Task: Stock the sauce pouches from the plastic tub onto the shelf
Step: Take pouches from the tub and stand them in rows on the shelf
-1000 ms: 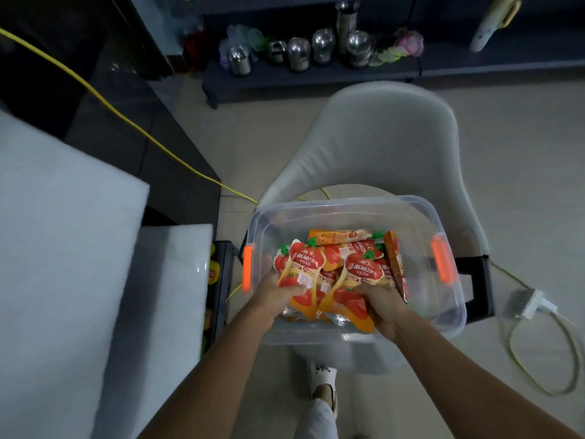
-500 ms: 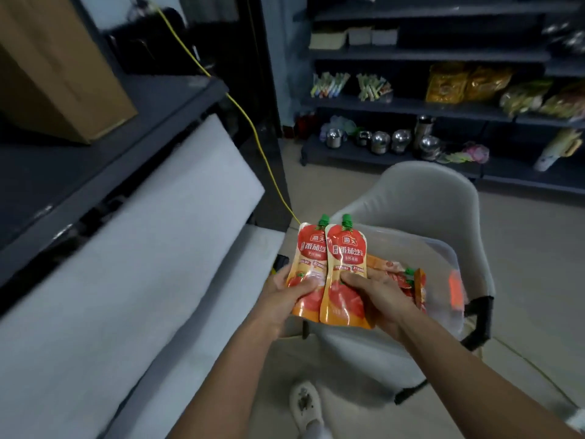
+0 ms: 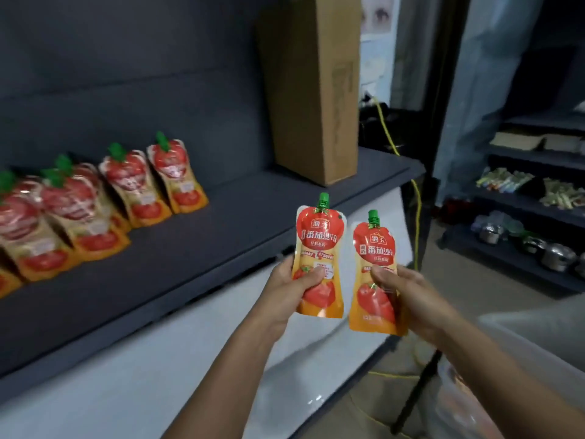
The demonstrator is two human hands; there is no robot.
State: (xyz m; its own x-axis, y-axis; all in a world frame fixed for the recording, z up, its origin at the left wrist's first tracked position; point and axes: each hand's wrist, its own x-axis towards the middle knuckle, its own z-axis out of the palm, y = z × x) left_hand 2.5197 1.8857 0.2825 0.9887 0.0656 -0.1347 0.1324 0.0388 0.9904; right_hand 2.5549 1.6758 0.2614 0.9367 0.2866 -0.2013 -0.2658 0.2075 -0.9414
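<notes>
Grips one sauce pouch (image 3: 319, 248) upright in the left hand (image 3: 292, 282), thumb across its front; pinches a second pouch (image 3: 375, 251) in the right hand (image 3: 403, 291), just beside the first, both near the shelf (image 3: 221, 239) edge, right of the row of pouches (image 3: 139, 191) standing there

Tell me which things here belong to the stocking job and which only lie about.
Job: left hand, gripping first sauce pouch; right hand, gripping second sauce pouch; stocked pouches; shelf.
Lying about: cardboard box; yellow cable; metal pots.
</notes>
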